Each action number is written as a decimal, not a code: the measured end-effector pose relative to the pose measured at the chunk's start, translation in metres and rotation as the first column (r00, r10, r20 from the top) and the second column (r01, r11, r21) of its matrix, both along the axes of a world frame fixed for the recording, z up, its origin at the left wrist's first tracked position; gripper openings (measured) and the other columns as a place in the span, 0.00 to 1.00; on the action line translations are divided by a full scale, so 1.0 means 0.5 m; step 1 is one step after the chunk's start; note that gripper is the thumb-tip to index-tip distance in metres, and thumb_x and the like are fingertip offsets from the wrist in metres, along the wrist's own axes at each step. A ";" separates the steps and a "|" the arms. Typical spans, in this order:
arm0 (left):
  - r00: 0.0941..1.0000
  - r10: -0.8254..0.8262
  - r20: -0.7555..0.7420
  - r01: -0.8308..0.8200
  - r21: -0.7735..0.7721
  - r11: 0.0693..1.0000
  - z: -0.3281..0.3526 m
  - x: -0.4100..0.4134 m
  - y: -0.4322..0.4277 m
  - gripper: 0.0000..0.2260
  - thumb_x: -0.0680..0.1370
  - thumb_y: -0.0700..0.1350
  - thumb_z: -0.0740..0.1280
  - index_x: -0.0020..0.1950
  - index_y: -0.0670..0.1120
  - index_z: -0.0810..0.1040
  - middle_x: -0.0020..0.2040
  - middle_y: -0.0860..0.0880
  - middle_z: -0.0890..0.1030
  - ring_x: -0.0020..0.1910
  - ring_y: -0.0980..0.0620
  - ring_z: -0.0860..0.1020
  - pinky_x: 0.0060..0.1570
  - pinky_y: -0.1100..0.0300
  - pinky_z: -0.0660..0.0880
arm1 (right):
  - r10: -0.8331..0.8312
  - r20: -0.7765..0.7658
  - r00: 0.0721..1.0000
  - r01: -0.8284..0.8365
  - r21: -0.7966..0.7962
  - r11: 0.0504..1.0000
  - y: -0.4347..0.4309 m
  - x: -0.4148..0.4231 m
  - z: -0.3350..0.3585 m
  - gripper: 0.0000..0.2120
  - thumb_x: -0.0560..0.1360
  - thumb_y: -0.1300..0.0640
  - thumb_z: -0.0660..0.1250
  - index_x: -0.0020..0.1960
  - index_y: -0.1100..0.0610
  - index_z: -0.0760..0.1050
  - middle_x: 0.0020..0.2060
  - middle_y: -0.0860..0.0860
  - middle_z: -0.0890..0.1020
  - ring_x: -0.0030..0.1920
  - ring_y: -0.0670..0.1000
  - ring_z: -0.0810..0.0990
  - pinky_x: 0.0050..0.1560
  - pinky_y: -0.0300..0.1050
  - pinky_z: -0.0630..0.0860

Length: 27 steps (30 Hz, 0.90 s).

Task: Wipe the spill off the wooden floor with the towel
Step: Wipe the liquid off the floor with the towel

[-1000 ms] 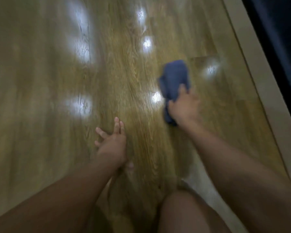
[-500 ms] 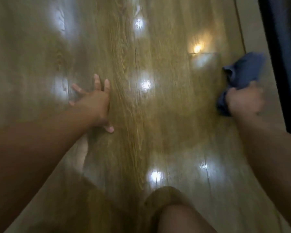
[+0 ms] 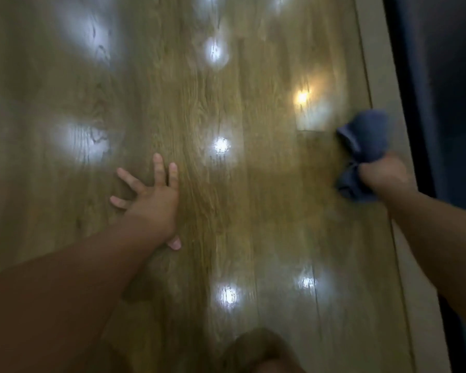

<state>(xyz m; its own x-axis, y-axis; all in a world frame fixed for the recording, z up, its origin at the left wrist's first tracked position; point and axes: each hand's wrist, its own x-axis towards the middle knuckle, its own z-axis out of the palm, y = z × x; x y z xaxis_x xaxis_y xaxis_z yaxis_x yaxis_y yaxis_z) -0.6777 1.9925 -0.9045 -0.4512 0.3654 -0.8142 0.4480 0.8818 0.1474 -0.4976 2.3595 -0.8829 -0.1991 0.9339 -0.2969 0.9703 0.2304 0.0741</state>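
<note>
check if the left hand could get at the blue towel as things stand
Probably yes, with a stretch: only bare wooden floor lies between the left hand, spread flat on it, and the towel the right hand grips near the floor's right edge.

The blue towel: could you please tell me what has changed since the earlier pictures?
The right hand swept the blue towel rightward across the wooden floor, from the middle near the left hand out to the pale strip at the edge. Unchanged: the right hand grips the towel, the left hand rests flat, fingers spread.
</note>
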 end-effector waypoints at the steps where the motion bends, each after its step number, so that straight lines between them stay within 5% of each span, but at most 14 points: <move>1: 1.000 -0.006 0.011 0.006 0.000 1.000 -0.001 -0.001 0.006 0.69 0.61 0.46 0.84 0.76 0.51 0.26 0.70 0.49 0.17 0.68 0.23 0.26 0.62 0.19 0.52 | -0.055 0.025 0.998 0.055 0.027 0.998 0.014 0.006 0.010 0.14 0.76 0.52 0.69 0.55 0.60 0.74 0.55 0.64 0.80 0.54 0.65 0.80 0.48 0.54 0.75; 5: 1.000 -0.028 -0.006 0.028 0.009 1.000 0.004 -0.005 0.010 0.70 0.60 0.47 0.84 0.76 0.51 0.26 0.70 0.50 0.17 0.68 0.23 0.27 0.62 0.19 0.52 | 0.031 -0.118 0.993 -0.024 0.060 0.998 -0.132 -0.104 -0.040 0.22 0.76 0.46 0.65 0.64 0.58 0.71 0.62 0.61 0.75 0.60 0.65 0.77 0.54 0.53 0.73; 7: 0.999 -0.040 -0.022 0.041 0.005 0.999 0.006 -0.004 0.013 0.70 0.60 0.49 0.84 0.76 0.51 0.27 0.71 0.51 0.18 0.69 0.23 0.28 0.63 0.20 0.53 | 0.221 -0.198 0.955 -0.221 0.021 0.975 -0.277 -0.199 -0.061 0.28 0.76 0.45 0.64 0.72 0.53 0.65 0.69 0.58 0.70 0.64 0.64 0.75 0.61 0.54 0.72; 10: 0.994 -0.081 -0.073 0.079 -0.027 0.997 0.003 0.004 0.011 0.71 0.58 0.53 0.84 0.77 0.53 0.28 0.75 0.52 0.25 0.72 0.23 0.33 0.63 0.20 0.56 | 0.661 -0.243 0.710 -0.699 -0.126 0.704 -0.453 -0.312 -0.064 0.34 0.77 0.45 0.64 0.79 0.49 0.56 0.72 0.56 0.66 0.64 0.62 0.75 0.56 0.53 0.74; 12: 0.991 -0.102 -0.085 0.100 -0.035 0.994 0.012 -0.002 0.003 0.69 0.57 0.57 0.84 0.79 0.53 0.34 0.79 0.51 0.38 0.74 0.24 0.40 0.64 0.21 0.57 | 0.773 -0.268 0.574 -0.819 -0.179 0.546 -0.447 -0.308 -0.046 0.32 0.77 0.46 0.63 0.79 0.45 0.56 0.69 0.55 0.69 0.59 0.61 0.78 0.49 0.50 0.73; 15: 0.956 -0.174 -0.237 0.190 0.047 0.981 0.013 -0.082 0.018 0.62 0.55 0.61 0.83 0.79 0.53 0.48 0.79 0.45 0.51 0.75 0.33 0.58 0.68 0.30 0.63 | 0.573 -0.240 0.784 -0.604 -0.083 0.792 -0.256 -0.211 -0.065 0.31 0.76 0.47 0.64 0.76 0.41 0.59 0.65 0.56 0.73 0.58 0.62 0.79 0.54 0.52 0.75; 18: 0.978 -0.050 -0.205 0.063 0.057 0.996 0.010 -0.179 0.073 0.71 0.54 0.50 0.86 0.78 0.58 0.33 0.77 0.46 0.27 0.76 0.28 0.40 0.71 0.29 0.55 | 0.227 -0.132 0.965 -0.232 -0.024 0.973 0.001 -0.100 -0.067 0.21 0.76 0.48 0.65 0.68 0.53 0.71 0.54 0.58 0.78 0.56 0.63 0.79 0.53 0.52 0.74; 21: 0.995 -0.015 -0.097 0.011 -0.042 0.999 -0.007 -0.214 0.107 0.73 0.57 0.46 0.85 0.74 0.57 0.24 0.71 0.47 0.19 0.71 0.24 0.32 0.69 0.27 0.55 | -0.020 -0.035 0.999 0.019 -0.037 0.999 0.136 -0.080 -0.048 0.17 0.79 0.51 0.66 0.59 0.63 0.75 0.50 0.62 0.77 0.55 0.64 0.79 0.51 0.52 0.74; 24: 0.996 -0.029 -0.085 0.024 -0.058 0.998 -0.006 -0.217 0.103 0.74 0.57 0.46 0.85 0.73 0.57 0.23 0.70 0.49 0.18 0.70 0.23 0.30 0.67 0.25 0.56 | -0.125 -0.176 0.976 0.134 0.042 0.990 0.046 -0.160 -0.060 0.20 0.76 0.48 0.67 0.63 0.57 0.72 0.59 0.59 0.75 0.58 0.63 0.77 0.56 0.57 0.75; 27: 0.997 -0.044 -0.065 0.040 -0.066 0.997 -0.010 -0.227 0.110 0.74 0.55 0.48 0.86 0.68 0.59 0.20 0.70 0.50 0.17 0.70 0.23 0.30 0.65 0.23 0.57 | 0.118 -0.284 0.951 -0.128 -0.016 0.992 -0.216 -0.298 -0.073 0.29 0.75 0.44 0.66 0.73 0.47 0.63 0.67 0.57 0.69 0.62 0.63 0.75 0.59 0.58 0.74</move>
